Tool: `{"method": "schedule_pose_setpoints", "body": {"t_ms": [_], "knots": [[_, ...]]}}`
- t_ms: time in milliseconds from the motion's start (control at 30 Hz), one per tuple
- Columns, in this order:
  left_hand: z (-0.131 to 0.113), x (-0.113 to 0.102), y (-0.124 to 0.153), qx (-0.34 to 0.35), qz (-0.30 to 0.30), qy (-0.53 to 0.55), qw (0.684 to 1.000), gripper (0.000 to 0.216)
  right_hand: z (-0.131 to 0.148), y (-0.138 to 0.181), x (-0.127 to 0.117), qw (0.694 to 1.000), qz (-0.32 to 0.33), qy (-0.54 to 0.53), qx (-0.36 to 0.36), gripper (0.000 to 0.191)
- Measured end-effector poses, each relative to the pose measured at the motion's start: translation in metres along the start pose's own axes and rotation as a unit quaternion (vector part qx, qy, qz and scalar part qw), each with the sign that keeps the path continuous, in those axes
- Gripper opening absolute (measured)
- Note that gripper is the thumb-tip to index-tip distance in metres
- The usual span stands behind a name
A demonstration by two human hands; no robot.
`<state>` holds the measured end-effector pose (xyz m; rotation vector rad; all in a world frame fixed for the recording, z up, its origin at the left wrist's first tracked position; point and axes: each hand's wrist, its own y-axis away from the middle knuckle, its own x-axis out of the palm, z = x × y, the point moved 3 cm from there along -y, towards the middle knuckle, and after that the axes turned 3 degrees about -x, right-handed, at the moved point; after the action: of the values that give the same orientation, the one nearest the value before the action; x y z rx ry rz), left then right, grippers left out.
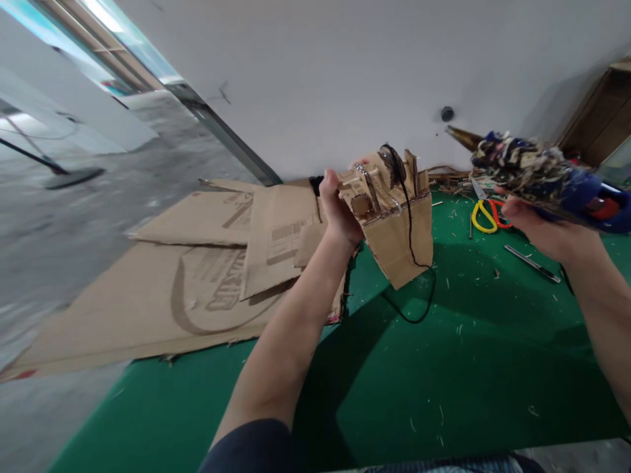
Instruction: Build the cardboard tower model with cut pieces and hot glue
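My left hand [340, 209] grips a cardboard model [401, 246] by its left side and holds it tilted above the table. On the model's top are a wheel-like spool [391, 165], small cardboard pieces and shiny glue. A black string [411, 226] runs from the spool down the front and loops onto the green surface. In my right hand [547, 230] is a blue hot glue gun [576, 190], its front crusted with stringy glue scraps. The gun's nozzle points up and left, apart from the model. Its handle and most of my right fingers are hidden.
Flat cardboard sheets [207, 282] lie at the left on the green table [444, 381]. Scissors [486, 217] with yellow and red handles and a utility knife [532, 264] rest at the right. Cardboard scraps [451, 179] lie along the white wall [345, 79].
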<state>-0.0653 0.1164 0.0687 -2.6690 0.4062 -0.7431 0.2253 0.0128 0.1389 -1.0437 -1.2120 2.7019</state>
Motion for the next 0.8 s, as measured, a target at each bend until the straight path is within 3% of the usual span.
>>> {"method": "schedule_pose_setpoints", "body": {"t_ms": [167,433,800], "knots": [[0.002,-0.005,-0.001,0.035,-0.009,-0.034,0.999,0.065,0.022,-0.007,0.002,0.997,0.004,-0.004,-0.074,0.015],[0.004,-0.004,-0.002,0.016,-0.004,-0.015,1.0,0.062,0.023,-0.006,0.002,0.992,0.008,0.018,-0.127,0.017],[-0.001,0.008,0.001,-0.006,-0.065,-0.01,0.998,0.071,0.023,-0.005,0.009,0.995,0.025,0.058,-0.072,0.013]]}}
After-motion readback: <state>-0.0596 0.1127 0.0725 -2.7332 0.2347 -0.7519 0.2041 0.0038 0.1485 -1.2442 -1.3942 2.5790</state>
